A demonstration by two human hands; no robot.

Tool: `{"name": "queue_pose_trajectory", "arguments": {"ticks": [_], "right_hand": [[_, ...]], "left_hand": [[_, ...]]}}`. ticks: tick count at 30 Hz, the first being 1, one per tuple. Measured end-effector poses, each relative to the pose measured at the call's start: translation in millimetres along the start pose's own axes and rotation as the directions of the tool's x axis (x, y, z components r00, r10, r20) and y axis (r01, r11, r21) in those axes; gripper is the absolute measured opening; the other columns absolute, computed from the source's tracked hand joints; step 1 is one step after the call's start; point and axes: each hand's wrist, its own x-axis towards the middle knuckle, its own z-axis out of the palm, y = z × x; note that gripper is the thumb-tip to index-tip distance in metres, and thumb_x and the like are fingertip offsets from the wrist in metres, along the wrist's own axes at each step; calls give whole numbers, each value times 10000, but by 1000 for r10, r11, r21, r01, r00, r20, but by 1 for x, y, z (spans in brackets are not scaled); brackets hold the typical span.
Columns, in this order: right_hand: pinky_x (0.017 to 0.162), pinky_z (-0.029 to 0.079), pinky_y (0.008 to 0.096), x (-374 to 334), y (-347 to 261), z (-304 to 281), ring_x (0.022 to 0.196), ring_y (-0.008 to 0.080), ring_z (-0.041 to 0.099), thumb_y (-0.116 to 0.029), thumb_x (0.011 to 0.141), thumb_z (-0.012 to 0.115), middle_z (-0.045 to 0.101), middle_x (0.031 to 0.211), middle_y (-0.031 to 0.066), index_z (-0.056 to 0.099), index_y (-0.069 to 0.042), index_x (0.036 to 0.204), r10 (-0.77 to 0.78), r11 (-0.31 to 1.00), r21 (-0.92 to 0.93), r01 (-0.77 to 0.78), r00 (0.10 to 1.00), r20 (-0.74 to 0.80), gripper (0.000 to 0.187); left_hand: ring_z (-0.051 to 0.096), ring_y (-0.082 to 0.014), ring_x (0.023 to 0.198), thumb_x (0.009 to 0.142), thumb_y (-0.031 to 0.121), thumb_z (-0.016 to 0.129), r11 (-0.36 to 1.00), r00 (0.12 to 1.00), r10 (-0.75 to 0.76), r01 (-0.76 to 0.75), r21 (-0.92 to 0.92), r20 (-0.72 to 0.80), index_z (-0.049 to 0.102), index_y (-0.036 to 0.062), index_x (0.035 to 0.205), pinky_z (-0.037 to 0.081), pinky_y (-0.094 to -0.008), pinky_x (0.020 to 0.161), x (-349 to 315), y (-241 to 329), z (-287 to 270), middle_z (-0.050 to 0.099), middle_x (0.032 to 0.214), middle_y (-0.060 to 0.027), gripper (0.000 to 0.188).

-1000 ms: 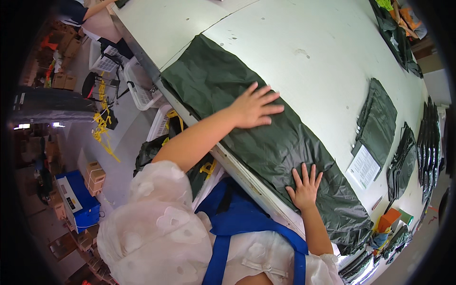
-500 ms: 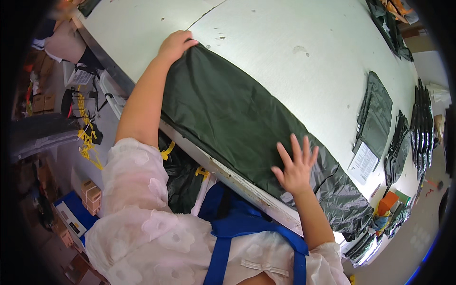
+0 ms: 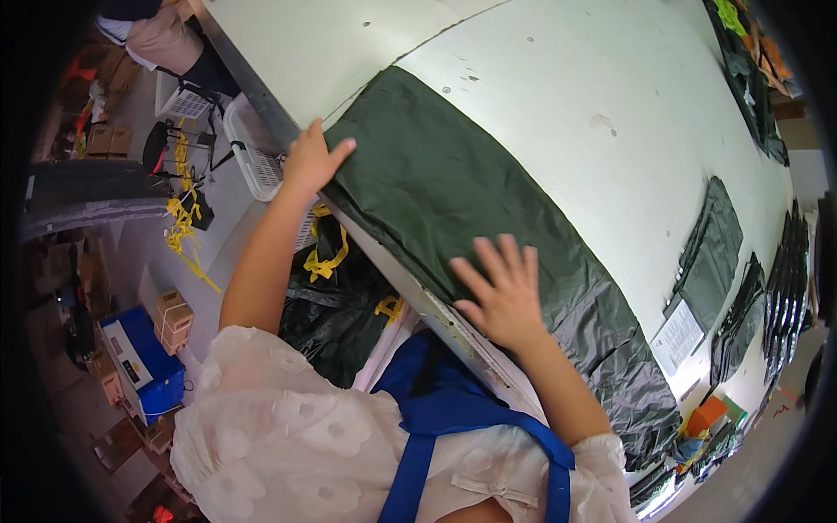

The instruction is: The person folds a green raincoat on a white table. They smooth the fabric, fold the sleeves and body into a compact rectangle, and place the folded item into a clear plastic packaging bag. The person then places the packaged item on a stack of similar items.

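A long piece of dark green, shiny fabric (image 3: 453,166) lies along the near edge of the pale worktable (image 3: 558,78). It is smooth toward its left end and crinkled toward its right end. My left hand (image 3: 309,164) rests at the fabric's near left corner, by the table edge, thumb stretched apart from the fingers. Pressed flat on the fabric near its front edge is my right hand (image 3: 507,301), its fingers spread. Neither hand grips anything that I can see.
Folded dark green pieces (image 3: 711,248) with a printed white sheet (image 3: 676,338) lie at the right, beside stacks of black ones (image 3: 780,292). Below the table edge are dark fabric (image 3: 327,327) with yellow straps and a white basket (image 3: 253,152). Another person (image 3: 161,44) is at the far left.
My left hand has moved from the fabric's far left corner to the near left one. My right hand has shifted left along the fabric. The view has turned slightly.
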Motion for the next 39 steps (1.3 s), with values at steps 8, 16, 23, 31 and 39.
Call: {"name": "queue_pose_trajectory", "arguments": {"ticks": [8, 16, 23, 31, 39], "right_hand": [[1034, 306, 457, 130, -19, 23, 1159, 263, 475, -291, 854, 592, 526, 1195, 83, 562, -180, 1228, -310, 950, -11, 312, 938, -157, 391], [1034, 300, 478, 222, -35, 75, 1206, 259, 428, -311, 812, 644, 487, 1253, 59, 557, -235, 1207, -230, 972, -60, 225, 970, -83, 411], [1036, 282, 493, 206, -47, 85, 1224, 272, 399, -371, 803, 651, 458, 1292, 57, 569, -204, 1190, -193, 980, 9, 197, 969, -152, 429], [922, 424, 338, 184, -6, 49, 1079, 231, 534, -255, 828, 666, 544, 1215, 130, 401, -24, 1335, 427, -66, 992, -105, 896, 123, 617], [677, 504, 292, 189, 36, 6, 744, 184, 616, -60, 759, 650, 653, 874, 102, 597, 18, 1069, 562, 126, 965, -230, 818, 121, 324]], "left_hand": [[598, -356, 1035, 663, 288, 802, 964, 980, -2, 55, -262, 199, 552, 2, 1163, 475, -391, 868, 37, -53, 10, 621, 1109, -202, 629], [606, -339, 1028, 605, 171, 819, 979, 935, 113, -48, -196, 337, 569, -62, 1142, 478, -378, 854, 58, -44, -4, 628, 1102, -216, 637], [632, -278, 916, 665, 29, 708, 888, 862, 105, 143, -437, 497, 588, -43, 1092, 487, -345, 809, 57, -37, -19, 649, 1004, -184, 449], [600, -273, 786, 779, 77, 541, 793, 815, 578, -550, 262, -37, 533, 140, 1240, 492, -399, 630, -78, 61, -31, 532, 855, -96, 465], [532, -228, 940, 780, 127, 538, 751, 736, 641, -544, 373, -217, 564, 145, 1250, 409, -392, 835, -149, 81, 9, 541, 962, -42, 472]]}}
